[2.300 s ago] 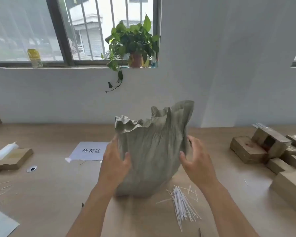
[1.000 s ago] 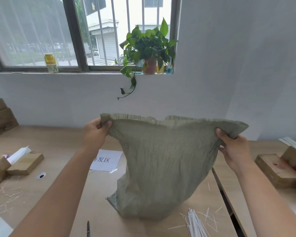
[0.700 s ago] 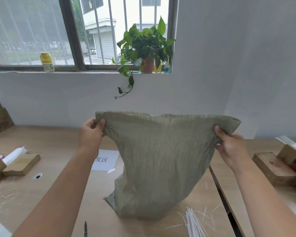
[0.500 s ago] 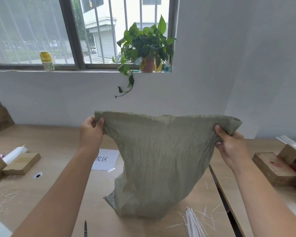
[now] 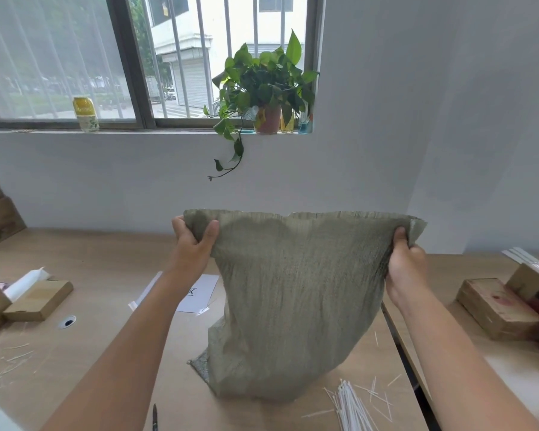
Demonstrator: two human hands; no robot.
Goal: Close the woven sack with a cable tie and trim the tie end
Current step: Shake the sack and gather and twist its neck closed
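Pale wall and barred window behind, plant (image 5: 262,85) on the sill; wooden table (image 5: 100,269) below, carrying everything.

Sack (image 5: 293,300) upright at the table's middle, base resting on the wood, mouth stretched flat and wide between both hands. Left hand (image 5: 193,241) clenched on the sack's left top corner, thumb in front of the cloth. Right hand (image 5: 405,265) pinching the right top corner, thumb in front and the other fingers hidden behind the cloth.

Bundle of white cable ties (image 5: 352,405) just right of the sack's base, loose trimmed ends scattered around it. Dark handle (image 5: 155,416) left of the base, at the near table edge, too cut off to name. Paper sheet (image 5: 196,293) behind the sack's left side. Wooden blocks (image 5: 498,306) well to the right.

Looks light and limp: thin woven cloth, creased, sagging inward below the held edge, holding no shape of its own. Likely little or nothing heavy inside, though contents stay hidden. Weave probably a bit slick, so a gathered neck may spring open if let go. Best hold, by this judgement: bunch the top edge toward the centre, then squeeze the neck a little below the rim with one hand, freeing the other for a tie. Neither tying nor trimming begun.
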